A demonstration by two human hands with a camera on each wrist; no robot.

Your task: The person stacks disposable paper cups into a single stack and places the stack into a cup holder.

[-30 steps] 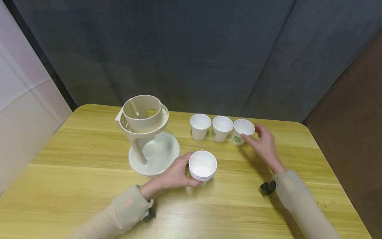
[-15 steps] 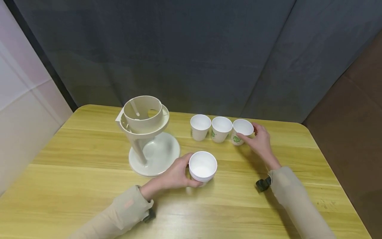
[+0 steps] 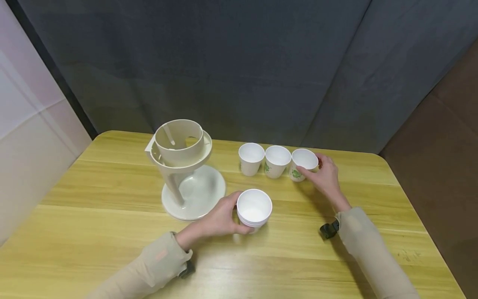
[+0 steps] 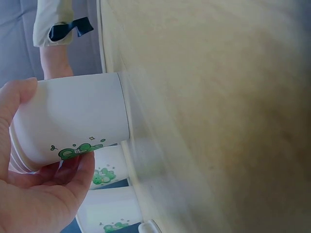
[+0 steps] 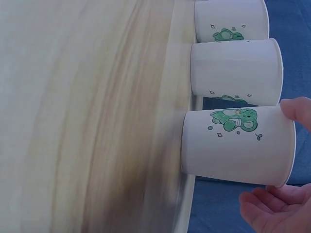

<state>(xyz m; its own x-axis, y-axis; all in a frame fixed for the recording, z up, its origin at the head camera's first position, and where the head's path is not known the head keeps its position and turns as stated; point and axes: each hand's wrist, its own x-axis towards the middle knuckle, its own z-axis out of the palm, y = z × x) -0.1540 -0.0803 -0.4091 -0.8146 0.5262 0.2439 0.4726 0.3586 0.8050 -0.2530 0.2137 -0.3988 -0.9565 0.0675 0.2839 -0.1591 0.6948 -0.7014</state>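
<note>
A small stack of nested white paper cups [image 3: 254, 209] is in my left hand [image 3: 220, 216], which grips it from the left, thumb at the near side. Green cartoon print shows low on the outer cup [image 4: 77, 116] in the left wrist view. Behind it, three white paper cups stand upright in a row. My right hand [image 3: 325, 176] holds the right-end cup [image 3: 304, 162] near its rim, thumb in front and fingers at the far right side. In the right wrist view that cup [image 5: 238, 150] has a green animal drawing. Beside it are the middle cup [image 3: 277, 162] and the left-end cup [image 3: 250, 160].
A cream plastic stand [image 3: 179, 162] with a ring-shaped holder and a round base [image 3: 205, 187] stands left of the cups. The wooden table [image 3: 112, 241] reaches a dark fabric panel [image 3: 231, 74] at the back. A brown panel [image 3: 440, 137] borders the right side.
My right hand has shifted slightly left, its thumb now further across the front of the right-end cup. The left hand and its cup stack have stayed in place.
</note>
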